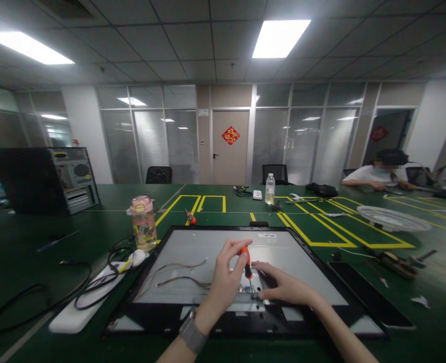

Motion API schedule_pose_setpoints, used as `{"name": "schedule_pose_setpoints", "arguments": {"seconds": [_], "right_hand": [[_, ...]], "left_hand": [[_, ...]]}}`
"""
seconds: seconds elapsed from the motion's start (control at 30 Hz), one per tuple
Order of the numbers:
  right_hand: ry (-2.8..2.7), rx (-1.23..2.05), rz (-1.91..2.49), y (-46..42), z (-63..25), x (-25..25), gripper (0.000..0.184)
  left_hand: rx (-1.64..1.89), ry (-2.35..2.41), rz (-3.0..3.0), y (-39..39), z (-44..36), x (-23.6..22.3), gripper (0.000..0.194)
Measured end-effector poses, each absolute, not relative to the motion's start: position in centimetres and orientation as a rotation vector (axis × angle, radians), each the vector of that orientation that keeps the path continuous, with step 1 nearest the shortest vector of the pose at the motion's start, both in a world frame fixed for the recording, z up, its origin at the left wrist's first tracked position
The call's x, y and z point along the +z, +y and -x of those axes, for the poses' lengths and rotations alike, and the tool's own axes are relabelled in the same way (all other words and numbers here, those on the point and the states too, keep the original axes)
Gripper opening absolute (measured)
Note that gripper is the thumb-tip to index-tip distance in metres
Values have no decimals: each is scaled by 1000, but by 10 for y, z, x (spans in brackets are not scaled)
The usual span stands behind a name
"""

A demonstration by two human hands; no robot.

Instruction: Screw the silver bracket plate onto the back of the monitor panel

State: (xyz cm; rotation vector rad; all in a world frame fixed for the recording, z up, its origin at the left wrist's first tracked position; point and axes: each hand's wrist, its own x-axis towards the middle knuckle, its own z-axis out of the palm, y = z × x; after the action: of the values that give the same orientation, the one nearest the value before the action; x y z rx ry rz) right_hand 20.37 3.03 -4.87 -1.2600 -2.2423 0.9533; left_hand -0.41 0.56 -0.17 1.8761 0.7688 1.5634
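Note:
A flat monitor panel [192,247] lies face down on the green table, its grey metal back up inside a black frame. My left hand [226,275] is closed round an orange-handled screwdriver [246,261], held upright with its tip down on a small circuit board [250,291] near the panel's front edge. My right hand [279,285] rests beside the board, fingers curled against the screwdriver's lower shaft. Thin red and brown wires [177,275] run across the panel to the left of my hands.
A pink-lidded drink bottle [144,223] stands left of the panel, with black cables [94,282] and a white power strip [90,302]. A computer case [43,177] sits far left. A water bottle [270,189], fan grille [393,218] and tools lie further back. A person [378,171] sits at far right.

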Motion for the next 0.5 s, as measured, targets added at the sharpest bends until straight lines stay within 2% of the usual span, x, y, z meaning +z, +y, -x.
{"name": "schedule_pose_setpoints", "arguments": {"seconds": [0.33,0.5], "right_hand": [[-2230,946,1299,28,-202,-46,78],[-2236,943,1260,29,-202,-46,75]], "left_hand": [[1487,699,-1759,5,5,-3,35],[1575,774,-1866,7,3,-5,23]]}}
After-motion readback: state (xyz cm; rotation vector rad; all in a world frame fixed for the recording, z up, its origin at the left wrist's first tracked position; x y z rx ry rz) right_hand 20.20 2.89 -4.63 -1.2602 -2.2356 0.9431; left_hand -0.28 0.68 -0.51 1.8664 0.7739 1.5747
